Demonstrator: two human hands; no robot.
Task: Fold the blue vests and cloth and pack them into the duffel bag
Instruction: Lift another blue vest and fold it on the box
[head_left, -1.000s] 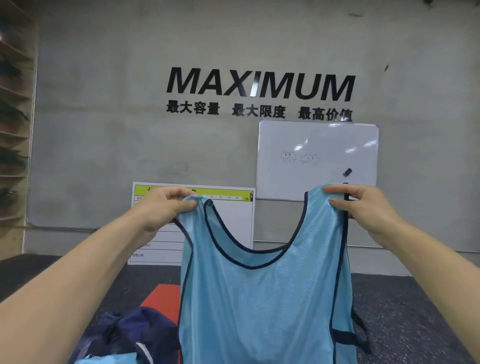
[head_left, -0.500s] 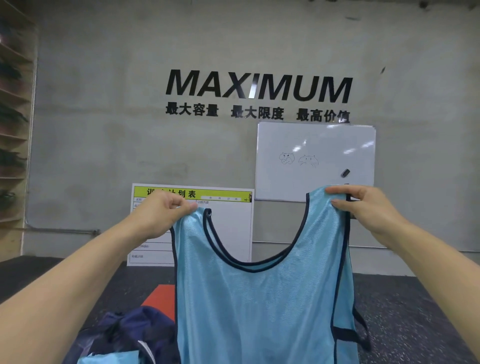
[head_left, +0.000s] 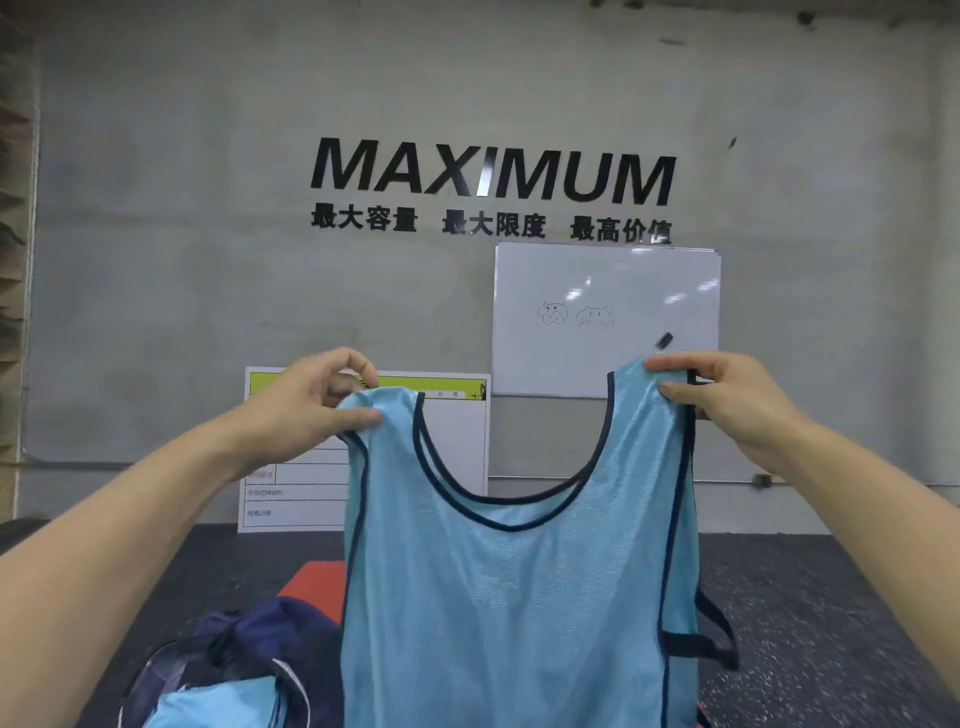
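Blue vest (head_left: 519, 597) held up by shoulders; left hand (head_left: 311, 400) re-pinched vs 1 s ago, thumb now over strap, right hand (head_left: 727, 400) grip unchanged. Duffel bag (head_left: 249, 654) below-left. Fold prob. next.

- The left hand (head_left: 306, 400) loosens on the vest (head_left: 514, 597) strap: forefinger lifts clear, thumb presses the fabric.
- The left strap sits slightly lower and wider.

Both arms outstretched and raised, left hand (head_left: 317, 400) and right hand (head_left: 727, 400) each pinching with thumb and fingers.
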